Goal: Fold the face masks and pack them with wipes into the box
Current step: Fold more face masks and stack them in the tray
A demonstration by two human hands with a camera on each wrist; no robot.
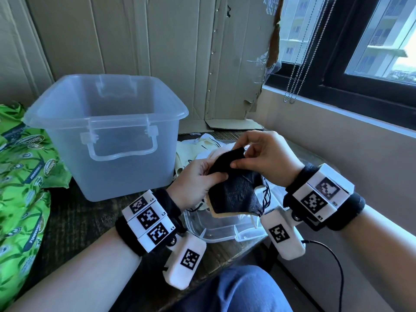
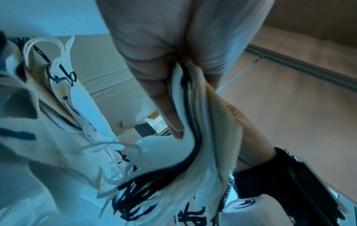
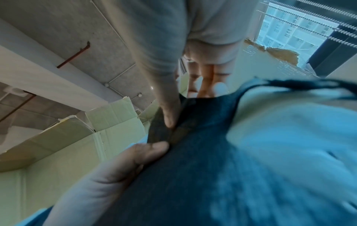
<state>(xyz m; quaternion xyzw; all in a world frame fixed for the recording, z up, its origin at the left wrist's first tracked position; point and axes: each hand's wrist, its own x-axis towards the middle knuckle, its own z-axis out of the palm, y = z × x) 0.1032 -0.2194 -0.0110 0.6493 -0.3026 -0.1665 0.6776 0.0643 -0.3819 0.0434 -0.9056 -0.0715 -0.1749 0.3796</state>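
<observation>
A stack of folded face masks (image 1: 236, 194), black on top and cream below, is held in the air right of the clear plastic box (image 1: 108, 136). My left hand (image 1: 198, 183) grips the stack from the left, thumb on the black cloth. My right hand (image 1: 254, 156) pinches the top edge of the black mask (image 3: 203, 152) between thumb and forefinger. In the left wrist view my fingers (image 2: 166, 107) clamp the layered mask edges (image 2: 195, 137). Green wipes packs (image 1: 22, 176) lie at the left. More cream masks (image 1: 202, 145) lie behind my hands.
The box lid (image 1: 225, 228) lies on the dark table (image 1: 90, 217) under my hands. Cardboard (image 1: 180, 52) leans against the back wall. A window sill (image 1: 337, 113) and beaded cord (image 1: 292, 91) are at the right. A cable (image 1: 335, 262) trails off my right wrist.
</observation>
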